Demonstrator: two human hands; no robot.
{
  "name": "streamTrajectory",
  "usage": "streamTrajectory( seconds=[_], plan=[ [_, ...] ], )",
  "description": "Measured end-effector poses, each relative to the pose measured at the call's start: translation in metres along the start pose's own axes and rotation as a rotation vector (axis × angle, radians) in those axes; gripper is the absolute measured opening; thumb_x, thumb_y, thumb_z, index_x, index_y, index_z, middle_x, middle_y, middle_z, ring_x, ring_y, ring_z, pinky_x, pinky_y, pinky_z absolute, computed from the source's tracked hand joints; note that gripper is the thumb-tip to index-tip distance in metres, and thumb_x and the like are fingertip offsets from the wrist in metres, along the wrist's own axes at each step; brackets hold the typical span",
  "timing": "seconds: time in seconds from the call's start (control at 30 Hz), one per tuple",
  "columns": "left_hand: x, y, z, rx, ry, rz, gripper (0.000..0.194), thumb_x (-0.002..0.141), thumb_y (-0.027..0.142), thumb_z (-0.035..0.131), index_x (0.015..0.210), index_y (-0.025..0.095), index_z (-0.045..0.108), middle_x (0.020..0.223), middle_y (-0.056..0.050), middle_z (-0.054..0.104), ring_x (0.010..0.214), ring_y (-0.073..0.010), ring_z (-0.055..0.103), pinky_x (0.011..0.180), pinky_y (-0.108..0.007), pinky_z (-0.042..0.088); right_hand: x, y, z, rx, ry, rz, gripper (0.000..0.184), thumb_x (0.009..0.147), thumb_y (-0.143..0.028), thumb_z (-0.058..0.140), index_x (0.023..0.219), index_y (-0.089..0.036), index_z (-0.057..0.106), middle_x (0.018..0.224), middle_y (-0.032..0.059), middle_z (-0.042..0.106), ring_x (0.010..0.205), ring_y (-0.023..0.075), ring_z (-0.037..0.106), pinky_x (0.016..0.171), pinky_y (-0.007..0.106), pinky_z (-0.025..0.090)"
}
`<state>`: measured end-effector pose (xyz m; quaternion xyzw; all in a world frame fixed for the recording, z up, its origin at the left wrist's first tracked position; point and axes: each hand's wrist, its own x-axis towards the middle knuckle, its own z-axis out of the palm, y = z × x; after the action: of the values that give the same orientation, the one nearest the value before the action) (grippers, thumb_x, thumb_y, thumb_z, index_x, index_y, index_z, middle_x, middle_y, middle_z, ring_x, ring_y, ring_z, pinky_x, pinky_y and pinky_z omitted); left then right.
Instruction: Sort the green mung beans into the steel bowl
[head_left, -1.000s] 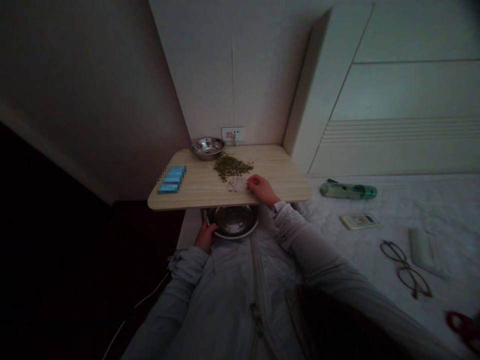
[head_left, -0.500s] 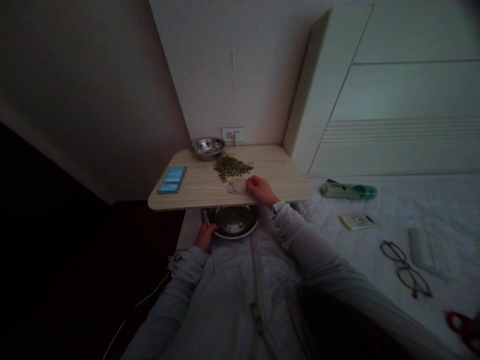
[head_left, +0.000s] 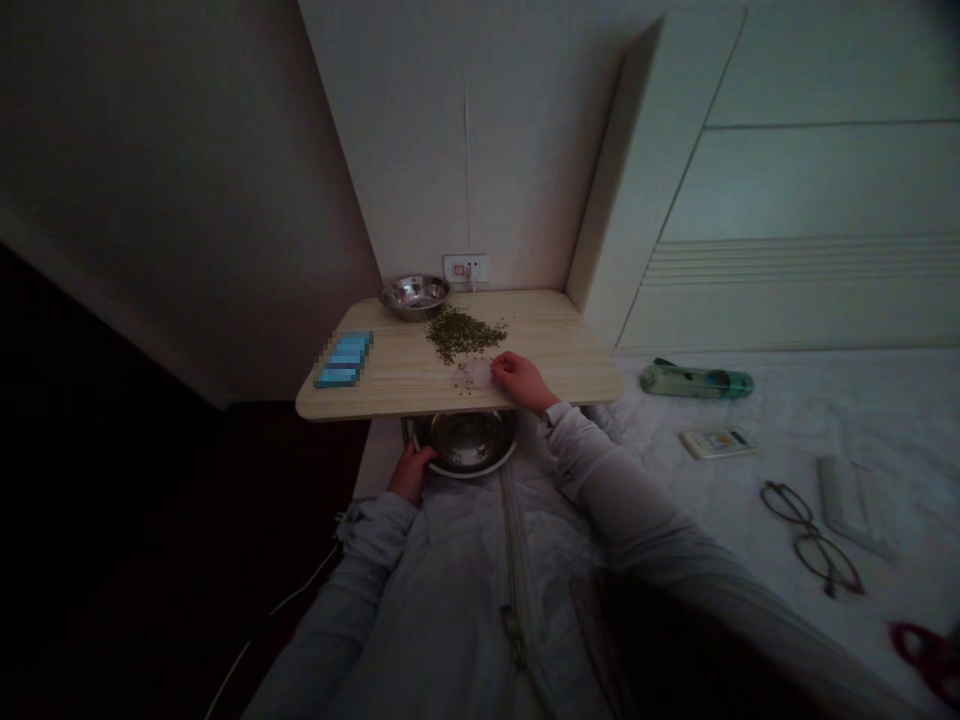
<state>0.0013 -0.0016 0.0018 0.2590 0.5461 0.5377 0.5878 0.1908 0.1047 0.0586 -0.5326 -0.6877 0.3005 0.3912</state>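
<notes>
Low in front of me, my left hand (head_left: 412, 470) grips the left rim of a shiny metal basin (head_left: 471, 440), held just below the front edge of the small wooden table (head_left: 555, 330). A few small grains lie in the basin. Over the tabletop, my right hand (head_left: 523, 380) is closed in a pinch on a thin, pale see-through flat piece (head_left: 481, 374); its exact kind does not show. A few loose grains lie around that piece. Behind it spreads a heap of small green-brown grains (head_left: 461, 333), perhaps beans.
A metal bowl (head_left: 415, 298) stands at the table's back left, with a phone (head_left: 345, 359) to its front. A socket (head_left: 466, 268) is on the wall. On the bed at right lie a green bottle (head_left: 697, 381), a pale phone (head_left: 718, 442), glasses (head_left: 814, 538) and a red-handled item (head_left: 926, 655).
A few loose grains by the see-through piece have shifted slightly toward the table's front edge. Both hands and the basin stay nearly where they were.
</notes>
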Motion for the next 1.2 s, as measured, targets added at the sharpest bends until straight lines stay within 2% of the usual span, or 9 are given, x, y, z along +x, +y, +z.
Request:
streamTrajectory(
  seconds=[0.43,0.93,1.2],
  plan=[
    [0.0006,-0.0002,-0.0004,-0.005,-0.004,-0.002,0.032,0.05,0.011,0.052,0.082,0.017,0.053,0.065,0.0,0.059,0.068,-0.0173,0.058,0.055,-0.025,0.046,0.0042,0.0078,0.0016,0.119,0.011,0.025,0.014,0.065,-0.024,0.043,0.073,-0.016,0.051,0.059,-0.0025,0.057,0.053,0.0071,0.048,0.054,0.021,0.037],
    [-0.0012,0.0005,0.0009,-0.017,0.006,-0.006,0.03,0.051,0.01,0.051,0.08,0.016,0.053,0.068,-0.001,0.061,0.07,-0.0173,0.058,0.056,-0.026,0.046,0.0009,0.005,-0.0016,0.086,0.046,0.006,0.013,0.065,-0.025,0.042,0.07,-0.016,0.05,0.055,-0.0035,0.053,0.055,0.0079,0.047,0.057,0.021,0.036],
    [-0.0013,0.0017,0.0014,-0.016,-0.012,0.0,0.037,0.05,0.009,0.051,0.086,0.016,0.054,0.067,-0.001,0.061,0.069,-0.0177,0.058,0.056,-0.026,0.046,0.0013,0.0053,-0.0006,0.017,0.027,-0.005,0.013,0.065,-0.025,0.044,0.072,-0.017,0.052,0.06,-0.0025,0.055,0.058,0.0088,0.048,0.059,0.022,0.037]
  ],
)
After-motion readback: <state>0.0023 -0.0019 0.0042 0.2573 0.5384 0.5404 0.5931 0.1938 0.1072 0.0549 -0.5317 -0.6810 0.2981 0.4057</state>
